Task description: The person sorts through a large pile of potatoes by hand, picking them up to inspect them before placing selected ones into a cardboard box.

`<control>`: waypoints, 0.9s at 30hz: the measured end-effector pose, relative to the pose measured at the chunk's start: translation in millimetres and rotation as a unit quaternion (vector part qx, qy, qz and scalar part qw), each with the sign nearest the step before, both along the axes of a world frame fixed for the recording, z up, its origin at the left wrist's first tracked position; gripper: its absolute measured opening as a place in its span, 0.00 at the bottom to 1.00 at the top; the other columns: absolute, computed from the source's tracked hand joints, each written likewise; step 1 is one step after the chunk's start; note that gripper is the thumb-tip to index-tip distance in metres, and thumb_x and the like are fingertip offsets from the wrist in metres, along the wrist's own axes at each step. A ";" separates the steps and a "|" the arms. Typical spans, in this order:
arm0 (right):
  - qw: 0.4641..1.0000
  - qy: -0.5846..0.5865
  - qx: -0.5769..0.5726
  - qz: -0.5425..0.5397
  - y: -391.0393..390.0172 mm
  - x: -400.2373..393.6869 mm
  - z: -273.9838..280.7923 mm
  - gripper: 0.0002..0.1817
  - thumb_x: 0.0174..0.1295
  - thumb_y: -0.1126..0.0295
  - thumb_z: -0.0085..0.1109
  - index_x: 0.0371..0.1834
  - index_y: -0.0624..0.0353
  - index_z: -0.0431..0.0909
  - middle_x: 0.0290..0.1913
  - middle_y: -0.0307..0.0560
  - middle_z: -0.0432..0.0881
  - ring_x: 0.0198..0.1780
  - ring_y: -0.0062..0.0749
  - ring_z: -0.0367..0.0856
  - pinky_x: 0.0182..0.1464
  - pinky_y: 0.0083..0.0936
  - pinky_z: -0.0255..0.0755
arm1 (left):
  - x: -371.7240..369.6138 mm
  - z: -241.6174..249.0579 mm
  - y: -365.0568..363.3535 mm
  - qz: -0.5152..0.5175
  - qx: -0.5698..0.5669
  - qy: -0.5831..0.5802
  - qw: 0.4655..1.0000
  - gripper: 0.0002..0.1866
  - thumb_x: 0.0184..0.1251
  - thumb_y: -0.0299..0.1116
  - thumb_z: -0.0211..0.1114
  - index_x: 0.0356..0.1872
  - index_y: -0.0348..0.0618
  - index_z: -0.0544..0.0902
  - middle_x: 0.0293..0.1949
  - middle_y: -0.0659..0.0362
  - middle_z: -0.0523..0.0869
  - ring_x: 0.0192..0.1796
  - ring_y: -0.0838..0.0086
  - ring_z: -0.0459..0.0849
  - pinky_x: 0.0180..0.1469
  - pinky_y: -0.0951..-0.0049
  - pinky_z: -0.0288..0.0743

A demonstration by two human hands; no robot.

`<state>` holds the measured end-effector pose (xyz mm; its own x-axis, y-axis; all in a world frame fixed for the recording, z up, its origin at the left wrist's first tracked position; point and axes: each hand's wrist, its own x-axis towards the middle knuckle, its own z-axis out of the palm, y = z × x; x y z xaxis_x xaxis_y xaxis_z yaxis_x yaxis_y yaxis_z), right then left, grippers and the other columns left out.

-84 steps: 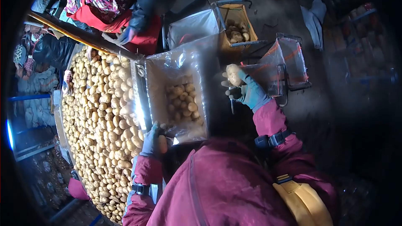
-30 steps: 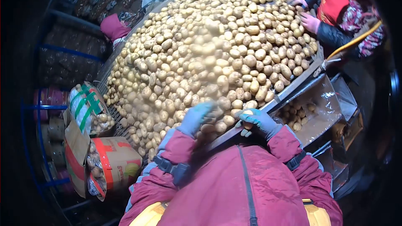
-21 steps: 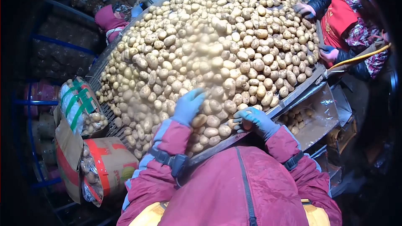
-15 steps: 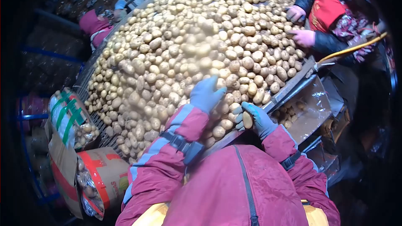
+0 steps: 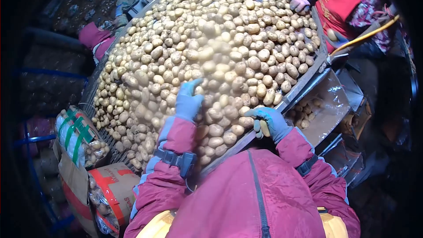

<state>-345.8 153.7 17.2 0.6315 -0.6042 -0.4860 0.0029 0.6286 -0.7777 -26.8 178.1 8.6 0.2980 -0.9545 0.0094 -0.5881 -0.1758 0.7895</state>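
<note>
Potatoes (image 5: 211, 141) cover a broad sorting table in front of me. My left hand (image 5: 188, 105), in a blue glove, reaches over the pile with its thumb and fingers apart around a pale potato (image 5: 199, 91); I see no firm grip on it. At the table's near edge, my right hand (image 5: 274, 122), gloved in blue too, is closed around a yellowish potato (image 5: 265, 128). Its palm side is partly hidden. Some potatoes in the middle look blurred.
A metal rim (image 5: 295, 99) borders the table. To the right stands a plastic-lined box (image 5: 328, 99) with potatoes. At lower left are a cardboard carton (image 5: 116, 185) and a taped bag (image 5: 72, 134). A co-worker's gloved hand (image 5: 300, 3) rests on the pile's far right.
My left hand has moved left across the pile. My right hand stays near the edge with its potato. One of the co-worker's hands has drawn back from the pile, holding a potato.
</note>
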 end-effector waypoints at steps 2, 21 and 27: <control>0.998 0.029 0.059 -0.016 -2.7 7.8 7.1 0.16 0.71 0.64 0.54 0.52 0.61 0.87 0.21 0.48 0.80 0.17 0.32 0.79 0.18 0.23 0.72 | 30.3 0.1 4.6 0.022 -0.029 -0.058 0.998 0.28 0.49 0.19 0.57 0.56 0.41 0.86 0.51 0.50 0.85 0.56 0.58 0.82 0.63 0.66 0.75; 0.987 -0.017 0.120 -0.104 -34.1 32.0 26.8 0.34 0.72 0.51 0.59 0.76 0.57 0.67 0.67 0.48 0.75 0.56 0.46 0.86 0.59 0.37 0.83 | 7.7 -15.3 -100.8 -0.180 0.031 -0.239 0.954 0.29 0.59 0.27 0.67 0.64 0.60 0.83 0.56 0.55 0.84 0.58 0.55 0.82 0.63 0.61 0.76; 0.984 -0.058 0.145 -0.082 -34.7 14.5 44.3 0.24 0.69 0.54 0.63 0.64 0.51 0.80 0.60 0.41 0.82 0.51 0.33 0.85 0.55 0.27 0.82 | 14.9 21.6 -79.3 -0.043 0.127 0.359 0.924 0.23 0.65 0.31 0.69 0.62 0.40 0.83 0.46 0.60 0.88 0.43 0.78 0.85 0.44 0.80 0.79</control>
<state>-331.4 119.0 61.4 0.5977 -0.5490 -0.5842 0.2009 0.8081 -0.5538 -12.0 98.7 30.3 0.0637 -0.9196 -0.3877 0.0502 -0.3850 0.9215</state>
